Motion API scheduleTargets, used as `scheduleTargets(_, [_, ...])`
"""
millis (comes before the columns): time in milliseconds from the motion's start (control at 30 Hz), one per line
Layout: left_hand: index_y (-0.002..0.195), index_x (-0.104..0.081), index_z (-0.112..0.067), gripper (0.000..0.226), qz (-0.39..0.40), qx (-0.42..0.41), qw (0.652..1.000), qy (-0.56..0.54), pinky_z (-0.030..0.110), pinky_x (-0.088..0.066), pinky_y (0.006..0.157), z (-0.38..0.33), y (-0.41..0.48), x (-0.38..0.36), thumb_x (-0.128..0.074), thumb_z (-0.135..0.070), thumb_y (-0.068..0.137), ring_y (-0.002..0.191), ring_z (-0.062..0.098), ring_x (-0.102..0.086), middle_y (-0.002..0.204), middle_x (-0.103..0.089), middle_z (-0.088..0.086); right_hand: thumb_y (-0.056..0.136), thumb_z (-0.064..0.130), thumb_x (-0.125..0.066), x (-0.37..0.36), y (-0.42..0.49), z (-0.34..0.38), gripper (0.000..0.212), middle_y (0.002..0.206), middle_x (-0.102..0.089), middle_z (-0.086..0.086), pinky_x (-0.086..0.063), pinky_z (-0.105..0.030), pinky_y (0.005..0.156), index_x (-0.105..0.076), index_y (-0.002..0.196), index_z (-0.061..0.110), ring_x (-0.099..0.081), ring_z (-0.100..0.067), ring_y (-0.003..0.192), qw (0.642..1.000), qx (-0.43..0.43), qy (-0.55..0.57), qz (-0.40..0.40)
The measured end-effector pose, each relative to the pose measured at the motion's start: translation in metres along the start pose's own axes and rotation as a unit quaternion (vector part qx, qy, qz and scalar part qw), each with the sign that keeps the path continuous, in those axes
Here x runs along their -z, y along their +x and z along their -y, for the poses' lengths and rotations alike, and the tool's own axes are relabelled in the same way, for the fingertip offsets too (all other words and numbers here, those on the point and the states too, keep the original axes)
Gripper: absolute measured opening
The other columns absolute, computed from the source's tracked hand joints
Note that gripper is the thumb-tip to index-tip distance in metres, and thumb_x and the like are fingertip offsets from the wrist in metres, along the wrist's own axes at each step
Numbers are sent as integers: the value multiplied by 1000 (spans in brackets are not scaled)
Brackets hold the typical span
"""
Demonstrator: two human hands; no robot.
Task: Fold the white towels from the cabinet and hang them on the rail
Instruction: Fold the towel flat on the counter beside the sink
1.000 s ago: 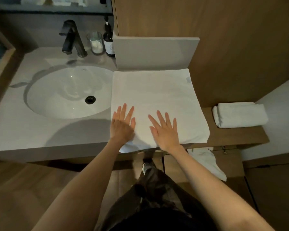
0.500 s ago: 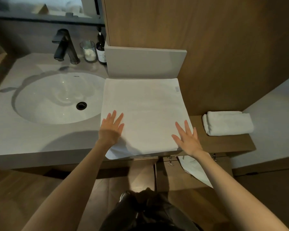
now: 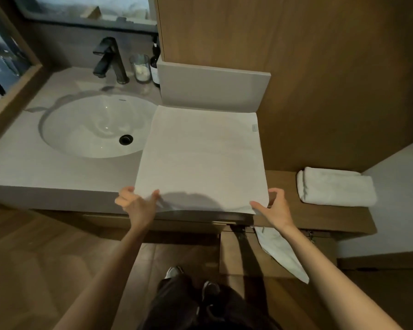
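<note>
A white towel [image 3: 202, 158] lies spread flat on the grey counter [image 3: 57, 172] to the right of the sink. My left hand [image 3: 135, 203] pinches its near left corner, thumb on top. My right hand [image 3: 275, 207] pinches the near right corner at the counter's front edge. A second white towel [image 3: 335, 186], folded into a thick pad, rests on the lower wooden ledge [image 3: 320, 217] at the right. Another piece of white cloth [image 3: 281, 253] hangs out from below the ledge. No rail is in view.
A round white sink [image 3: 93, 125] with a black tap [image 3: 110, 59] fills the counter's left side. A glass [image 3: 140, 67] and a dark bottle [image 3: 155, 65] stand behind it. A grey upstand [image 3: 212, 89] and wooden wall panel back the towel. Wooden floor lies below.
Both hands lay flat on the towel and slid apart toward its near corners. Now each hand pinches a near corner at the counter's front edge.
</note>
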State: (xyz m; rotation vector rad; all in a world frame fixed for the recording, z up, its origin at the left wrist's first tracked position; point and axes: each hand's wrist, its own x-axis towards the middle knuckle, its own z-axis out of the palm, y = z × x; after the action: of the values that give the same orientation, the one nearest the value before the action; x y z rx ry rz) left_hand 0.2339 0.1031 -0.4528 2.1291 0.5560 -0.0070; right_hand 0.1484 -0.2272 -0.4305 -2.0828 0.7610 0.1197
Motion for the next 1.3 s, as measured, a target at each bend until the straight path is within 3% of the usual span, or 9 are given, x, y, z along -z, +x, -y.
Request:
scheduleTargets(100, [117, -27, -19, 65, 27, 105, 987, -121, 50, -46, 98, -1, -8, -1, -77, -33, 78, 114, 35, -50, 127, -43, 16, 81, 24, -77, 3, -1, -3, 66, 121, -54, -2, -52, -42, 94, -34, 132, 19, -59, -27, 108, 999, -8, 21, 32])
scheduleTargets(233, [124, -33, -13, 69, 48, 131, 990, -31, 52, -37, 105, 8, -6, 7, -74, -47, 79, 119, 37, -47, 126, -49, 16, 87, 23, -71, 7, 1, -4, 57, 130, -54, -6, -51, -51, 95, -35, 131, 27, -59, -33, 111, 999, 10, 32, 33])
scheduleTargets(400, [80, -53, -14, 34, 145, 100, 984, -21, 38, -42, 93, 16, -1, 24, -54, -46, 93, 94, 27, -51, 92, -57, 11, 91, 14, -64, 18, 0, -2, 45, 126, -51, -8, -47, -42, 99, -40, 129, 22, -54, -26, 104, 998, 51, 34, 21])
scheduleTargets(533, [112, -56, -8, 31, 148, 130, 970, -142, 44, -47, 99, 17, -2, 32, -56, -35, 95, 107, 28, -59, 113, -61, 13, 94, 4, -56, 21, 0, -6, 34, 124, -50, 0, -46, -28, 87, -47, 121, 21, -51, -18, 102, 998, 63, 26, 15])
scheduleTargets(600, [114, -56, -7, 29, 134, 158, 959, -191, 44, -49, 98, 15, -5, 34, -55, -29, 96, 107, 27, -61, 116, -62, 15, 91, -3, -55, 21, 0, -6, 39, 122, -55, -8, -56, -36, 82, -49, 113, 29, -59, -24, 99, 998, 29, 51, 18])
scheduleTargets(667, [118, -57, -4, 31, 122, 174, 954, -211, 39, -51, 94, 13, -10, 33, -55, -27, 97, 105, 26, -61, 114, -63, 14, 88, -10, -51, 19, -2, -6, 43, 126, -54, -9, -56, -45, 89, -52, 109, 28, -56, -28, 112, 998, 25, 52, 18])
scheduleTargets(767, [122, -56, -3, 31, 111, 179, 955, -210, 35, -50, 89, 11, -19, 30, -53, -22, 98, 103, 26, -60, 114, -62, 15, 87, -13, -45, 15, -5, -5, 40, 128, -52, -5, -51, -35, 93, -56, 107, 20, -50, -24, 115, 999, 45, 12, 25])
scheduleTargets(1033, [139, -42, -6, 62, 176, 71, 982, 14, 41, -45, 98, 18, -22, 39, -71, -17, 85, 113, 30, -57, 121, -61, 17, 85, -3, -52, 35, 0, -10, 41, 111, -58, -13, -40, -24, 61, -52, 111, 29, -53, -19, 79, 990, 51, -96, 94])
scheduleTargets(1300, [125, -54, -9, 39, 28, -117, 989, 83, 38, -51, 85, 2, -18, 29, -63, -10, 87, 97, 23, -58, 116, -59, 11, 88, 2, -53, 35, -9, 12, 31, 135, -38, -6, -37, -38, 102, -59, 109, 25, -35, -29, 125, 975, 100, -197, 11])
